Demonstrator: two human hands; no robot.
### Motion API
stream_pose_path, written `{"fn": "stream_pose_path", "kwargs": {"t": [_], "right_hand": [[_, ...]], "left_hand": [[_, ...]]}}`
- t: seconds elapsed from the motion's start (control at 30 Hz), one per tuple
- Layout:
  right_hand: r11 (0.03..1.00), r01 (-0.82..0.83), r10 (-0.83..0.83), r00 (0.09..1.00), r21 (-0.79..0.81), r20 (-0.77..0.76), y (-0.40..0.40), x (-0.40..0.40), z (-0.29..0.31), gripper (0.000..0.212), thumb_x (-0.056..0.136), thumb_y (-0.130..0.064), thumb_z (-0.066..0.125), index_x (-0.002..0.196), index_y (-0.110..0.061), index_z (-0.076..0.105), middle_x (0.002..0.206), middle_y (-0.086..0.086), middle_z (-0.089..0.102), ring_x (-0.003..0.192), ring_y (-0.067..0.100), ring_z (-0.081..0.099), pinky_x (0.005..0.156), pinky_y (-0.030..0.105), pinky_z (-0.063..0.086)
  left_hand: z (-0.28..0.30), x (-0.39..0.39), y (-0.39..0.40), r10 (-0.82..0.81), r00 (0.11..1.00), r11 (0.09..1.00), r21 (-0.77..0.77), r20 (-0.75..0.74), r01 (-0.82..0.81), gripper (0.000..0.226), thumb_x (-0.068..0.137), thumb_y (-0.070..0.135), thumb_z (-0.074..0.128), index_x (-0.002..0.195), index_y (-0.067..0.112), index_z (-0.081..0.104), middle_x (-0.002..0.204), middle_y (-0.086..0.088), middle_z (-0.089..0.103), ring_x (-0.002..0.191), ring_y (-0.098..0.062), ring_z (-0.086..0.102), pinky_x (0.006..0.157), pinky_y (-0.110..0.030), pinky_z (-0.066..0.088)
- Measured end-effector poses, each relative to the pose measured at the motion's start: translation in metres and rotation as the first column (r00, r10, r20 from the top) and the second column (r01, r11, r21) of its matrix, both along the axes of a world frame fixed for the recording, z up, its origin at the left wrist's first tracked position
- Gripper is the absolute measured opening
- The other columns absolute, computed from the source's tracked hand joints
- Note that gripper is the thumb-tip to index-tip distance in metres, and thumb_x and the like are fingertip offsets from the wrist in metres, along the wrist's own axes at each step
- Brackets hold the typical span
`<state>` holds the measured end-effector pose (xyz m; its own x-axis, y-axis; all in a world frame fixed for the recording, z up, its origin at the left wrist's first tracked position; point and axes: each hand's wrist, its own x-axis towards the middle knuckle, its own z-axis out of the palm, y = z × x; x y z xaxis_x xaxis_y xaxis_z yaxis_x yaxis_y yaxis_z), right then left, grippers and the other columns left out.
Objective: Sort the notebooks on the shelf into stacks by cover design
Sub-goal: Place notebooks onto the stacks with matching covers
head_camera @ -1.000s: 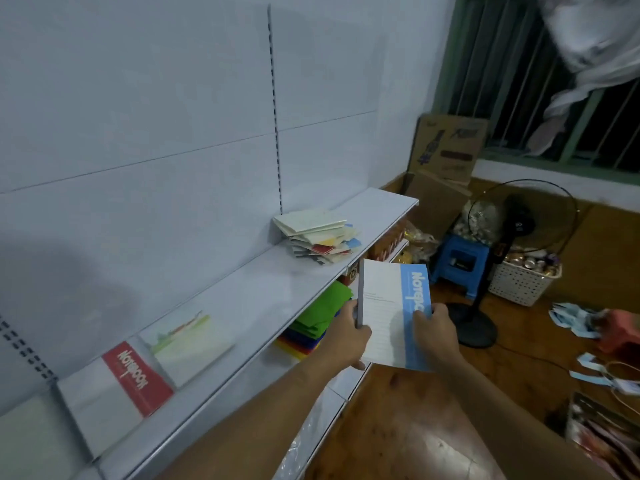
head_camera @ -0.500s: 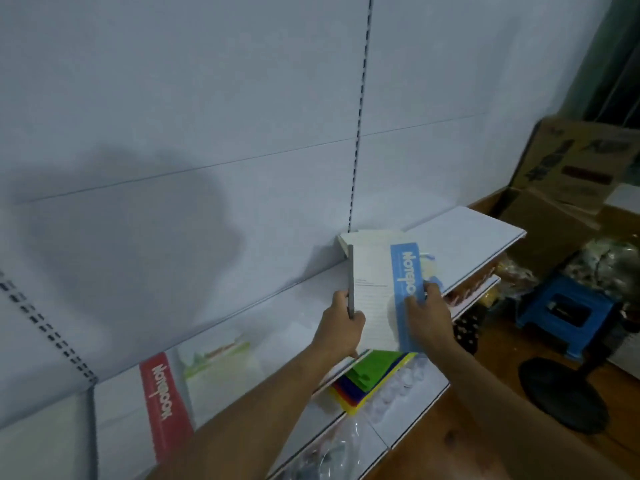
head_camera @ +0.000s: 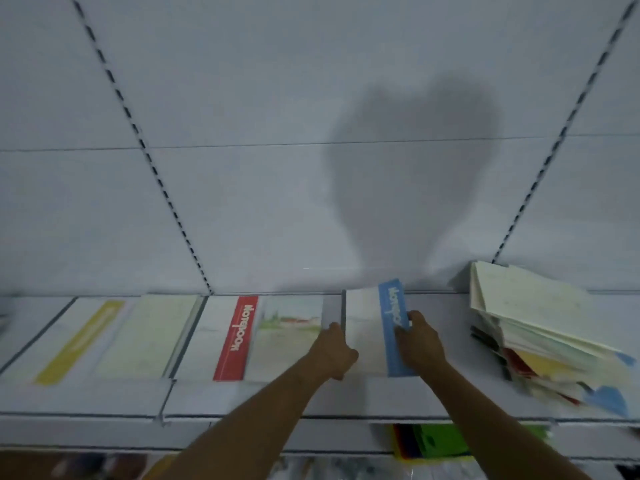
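Brightness: dim, flat, bluish-grey overall; colours look washed out.
Light source: from behind the person, judging by where the shadows fall.
Shadows: a large soft shadow point(head_camera: 412, 174) falls on the back panel point(head_camera: 242, 98); a fainter one lies on the shelf point(head_camera: 263, 398) under the forearms.
Blur: motion smear softens everything; the messy pile point(head_camera: 550, 337) at right and the yellow-striped notebook point(head_camera: 78, 341) at left are smeared most.
Distortion: wide-angle bending splays the slotted uprights point(head_camera: 145, 147) outward.
Glare: none strong.
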<state>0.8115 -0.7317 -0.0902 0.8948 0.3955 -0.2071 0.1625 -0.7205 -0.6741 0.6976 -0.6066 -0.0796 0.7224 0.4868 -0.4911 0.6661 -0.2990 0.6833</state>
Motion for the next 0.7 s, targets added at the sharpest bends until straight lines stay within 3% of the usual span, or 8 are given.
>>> {"fn": "stream_pose_path", "kwargs": {"t": [0.13, 0.3, 0.5, 0.6, 0.7], "right_hand": [[0.992, -0.096, 0.095, 0.995, -0.080, -0.009, -0.001, 0.008, -0.029, 0.028, 0.097, -0.029, 0.047, 0.115, -0.007, 0.047, 0.105, 0.014, 0.063, 0.076, 0.021, 0.054, 0.067, 0.033, 0.049], [0.983, -0.126, 0.127, 0.992, -0.131, 0.003, -0.003, 0.012, -0.050, 0.029, 0.096, -0.032, 0.050, 0.105, -0.005, 0.047, 0.102, 0.014, 0.062, 0.076, 0.023, 0.057, 0.068, 0.034, 0.052], [0.958, -0.089, 0.128, 0.983, -0.272, 0.132, 0.008, 0.007, -0.045, 0.033, 0.092, -0.027, 0.052, 0.112, -0.002, 0.045, 0.112, 0.016, 0.048, 0.095, 0.032, 0.058, 0.069, 0.035, 0.044], [0.976, -0.145, 0.164, 0.980, -0.161, 0.111, 0.028, 0.006, -0.033, 0.036, 0.090, -0.020, 0.056, 0.118, 0.000, 0.047, 0.111, 0.018, 0.053, 0.098, 0.033, 0.057, 0.078, 0.036, 0.045], [0.929, -0.350, 0.359, 0.931, -0.118, 0.065, 0.063, -0.012, -0.013, 0.027, 0.091, -0.018, 0.055, 0.113, -0.003, 0.056, 0.100, 0.015, 0.064, 0.096, 0.028, 0.060, 0.077, 0.029, 0.042]], "left_hand": [[-0.021, -0.005, -0.007, -0.007, 0.997, 0.997, 0.071, -0.072, 0.012, 0.042, 0.083, 0.015, 0.068, 0.114, 0.009, 0.041, 0.100, -0.006, 0.052, 0.097, -0.023, 0.056, 0.080, -0.035, 0.054], [-0.039, -0.007, -0.021, -0.062, 0.988, 0.958, 0.271, -0.141, 0.098, 0.060, 0.087, 0.025, 0.065, 0.134, 0.003, 0.035, 0.134, -0.019, 0.040, 0.119, -0.030, 0.046, 0.095, -0.032, 0.042], [-0.028, -0.011, -0.014, 0.027, 0.998, 0.969, 0.246, -0.059, -0.011, 0.051, 0.089, 0.032, 0.062, 0.128, 0.003, 0.044, 0.129, -0.017, 0.044, 0.114, -0.029, 0.050, 0.091, -0.031, 0.044], [-0.013, -0.026, -0.002, 0.067, 0.998, 0.960, 0.270, 0.022, -0.070, 0.045, 0.092, 0.032, 0.057, 0.128, 0.007, 0.047, 0.131, -0.014, 0.045, 0.117, -0.027, 0.049, 0.097, -0.030, 0.041], [0.001, -0.054, 0.017, 0.090, 0.994, 0.937, 0.333, 0.060, -0.104, 0.037, 0.093, 0.031, 0.055, 0.123, 0.010, 0.054, 0.127, -0.011, 0.049, 0.118, -0.026, 0.050, 0.098, -0.031, 0.040]]}}
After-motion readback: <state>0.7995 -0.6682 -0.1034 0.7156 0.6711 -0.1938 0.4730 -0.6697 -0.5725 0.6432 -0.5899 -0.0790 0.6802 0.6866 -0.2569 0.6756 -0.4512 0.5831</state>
